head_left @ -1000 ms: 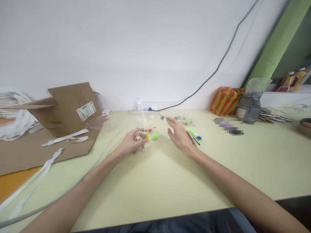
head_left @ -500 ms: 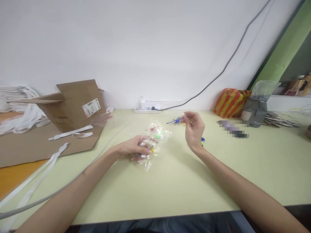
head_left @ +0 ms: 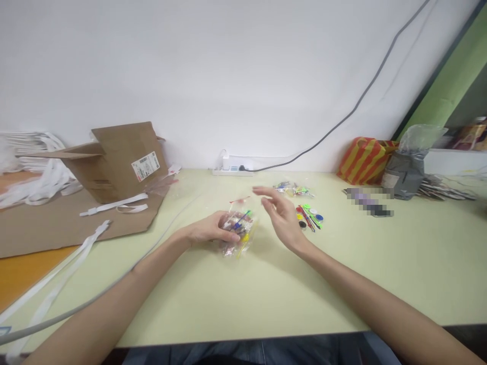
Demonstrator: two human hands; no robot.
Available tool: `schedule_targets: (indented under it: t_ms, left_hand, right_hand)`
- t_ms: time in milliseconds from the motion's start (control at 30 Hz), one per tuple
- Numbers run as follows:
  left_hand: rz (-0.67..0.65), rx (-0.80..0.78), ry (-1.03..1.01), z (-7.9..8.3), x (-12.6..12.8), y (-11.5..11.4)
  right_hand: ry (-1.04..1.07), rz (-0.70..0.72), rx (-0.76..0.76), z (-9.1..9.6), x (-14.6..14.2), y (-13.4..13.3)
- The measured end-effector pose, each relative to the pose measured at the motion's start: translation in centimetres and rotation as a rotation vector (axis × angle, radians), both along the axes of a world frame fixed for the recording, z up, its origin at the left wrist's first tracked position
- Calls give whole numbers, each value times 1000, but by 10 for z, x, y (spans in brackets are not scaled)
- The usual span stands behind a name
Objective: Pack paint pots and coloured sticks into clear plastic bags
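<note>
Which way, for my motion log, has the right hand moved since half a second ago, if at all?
Yes: against the power strip, the right hand has moved left and slightly nearer the person.

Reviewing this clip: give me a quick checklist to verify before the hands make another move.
1. Left hand gripping the clear bag: ok.
2. Right hand free: ok, fingers apart, nothing visible in it.
3. Blue stick fully inside the bag: cannot tell.
4. Bag sealed: not ok to assume; cannot tell.
5. Loose sticks on the table, beside the right hand: ok.
</note>
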State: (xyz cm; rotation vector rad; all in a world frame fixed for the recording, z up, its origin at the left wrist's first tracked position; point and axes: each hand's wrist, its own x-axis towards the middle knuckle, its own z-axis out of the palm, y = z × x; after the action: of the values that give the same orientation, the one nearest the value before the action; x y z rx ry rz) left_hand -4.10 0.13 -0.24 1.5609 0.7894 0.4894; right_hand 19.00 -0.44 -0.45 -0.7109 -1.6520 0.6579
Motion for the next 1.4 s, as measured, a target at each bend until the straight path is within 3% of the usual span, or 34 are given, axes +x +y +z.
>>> schedule_targets:
  t_ms: [67,167,333,433,533,700,1000,1133,1267,1400]
  left_hand:
    - [80,14,-111,-1,2,1]
    - [239,74,-303,0,3,4]
    - [466,150,-397,2,2,10]
    - [507,121,-380,-1,2,12]
    - [508,52,-426,-2,3,10]
    - [437,28,-403,1,3,8]
    - [50,-38,-17,-2,1,1]
    - [20,-46,5,-5,2,-1]
    - [19,-72,-36,-5,3,-2]
    - [-30,-142,-59,-2,6,-4]
  right_hand:
    - [33,-204,59,-4,6,8]
    - [-105,-317,60,-17,16,24]
    - [-576,-233,96,-40,18,36]
    - [-817,-205,111,-48,14,39]
    - [-888,-215,64,-49,12,42]
    - [-754,-251,36,-42,17,44]
    - [-52,-445,67,-18,37,48]
    - [-105,-483,211,-8,32,37]
    - [-264,-347,303,0,19,19]
    - [-244,-286,334,3,13,10]
